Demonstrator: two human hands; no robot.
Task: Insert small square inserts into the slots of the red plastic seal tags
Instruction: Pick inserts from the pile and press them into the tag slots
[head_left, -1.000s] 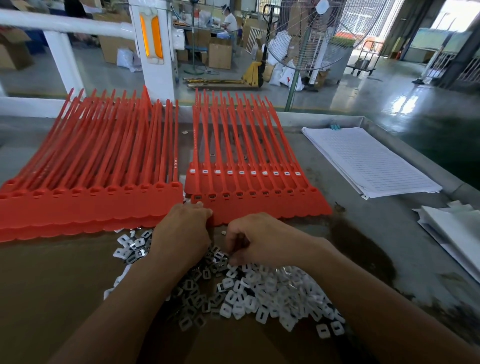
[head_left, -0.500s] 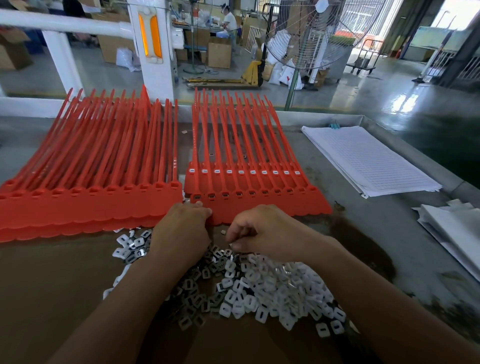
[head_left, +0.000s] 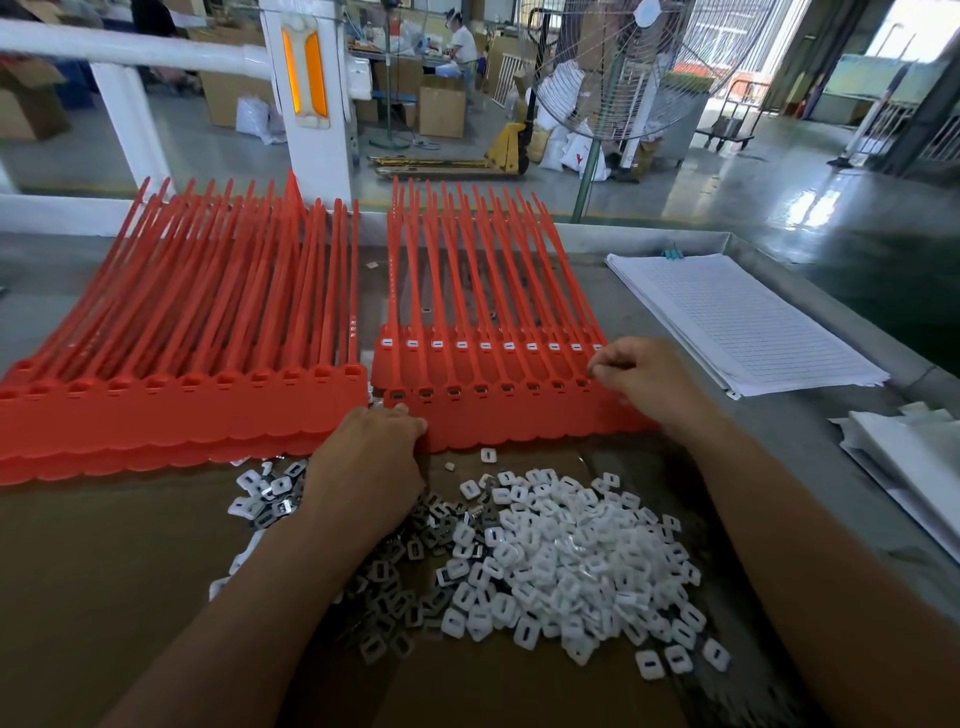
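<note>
Two stacks of red seal tags lie on the table, a left stack (head_left: 182, 410) and a right stack (head_left: 498, 415). The right stack's upper row shows white inserts in its slots; the front row's slots look dark. A heap of small white square inserts (head_left: 561, 561) lies in front. My left hand (head_left: 363, 467) rests on the front left corner of the right stack, fingers curled at its edge. My right hand (head_left: 644, 379) is at the stack's right end, thumb and forefinger pinched together at a slot; any insert between them is hidden.
A sheaf of lined white paper (head_left: 737, 322) lies to the right, more white sheets (head_left: 914, 457) at the far right edge. Brown cardboard (head_left: 104, 571) covers the near table. A white rail (head_left: 130, 49) and a fan (head_left: 623, 67) stand beyond the table.
My right hand has risen from the insert heap and moved right and forward to the right end of the right stack. My left hand has stayed at the stack's corner.
</note>
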